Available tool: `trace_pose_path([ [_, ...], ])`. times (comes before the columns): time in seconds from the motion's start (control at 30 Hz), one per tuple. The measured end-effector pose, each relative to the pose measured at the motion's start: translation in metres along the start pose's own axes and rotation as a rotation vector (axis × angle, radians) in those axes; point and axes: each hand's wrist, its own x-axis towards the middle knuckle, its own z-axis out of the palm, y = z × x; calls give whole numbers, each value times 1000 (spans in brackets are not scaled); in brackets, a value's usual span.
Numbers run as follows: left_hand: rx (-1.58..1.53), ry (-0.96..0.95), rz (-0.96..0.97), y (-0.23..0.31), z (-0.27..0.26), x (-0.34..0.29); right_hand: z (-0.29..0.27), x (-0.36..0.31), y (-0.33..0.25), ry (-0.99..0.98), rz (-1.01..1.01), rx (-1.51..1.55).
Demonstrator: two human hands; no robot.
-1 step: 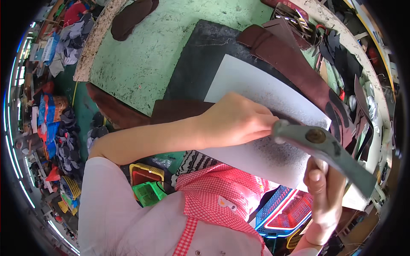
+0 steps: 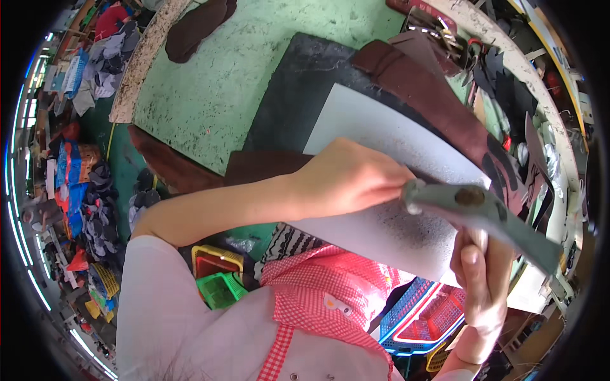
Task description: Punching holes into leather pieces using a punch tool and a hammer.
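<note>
1. Green tabletop: scuffed, carries the whole stack.
2. Dark slab: flat on the tabletop, set at an angle.
3. White sheet: on the slab, overhangs toward the wearer, dark speckling right of the left hand.
4. Brown strip: along the sheet's far right edge, partly over the slab.
5. Hammer: head above the sheet, round end by the left fingertips, flat end pointing lower right. Contact: can't tell.
6. Left hand: over the sheet, fingers curled in; grip contents hidden.
7. Right hand: closed around the hammer handle.
8. Brown piece: left of the left hand, partly behind the forearm.
</note>
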Motion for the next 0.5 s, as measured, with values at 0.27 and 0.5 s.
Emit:
trace_pose_path([
  [0.27, -499, 211, -173, 5, 4, 1, 27, 36, 52, 114, -221, -410],
  [0.5, -665, 92, -71, 7, 23, 38, -21, -5, 80, 104, 114, -361],
])
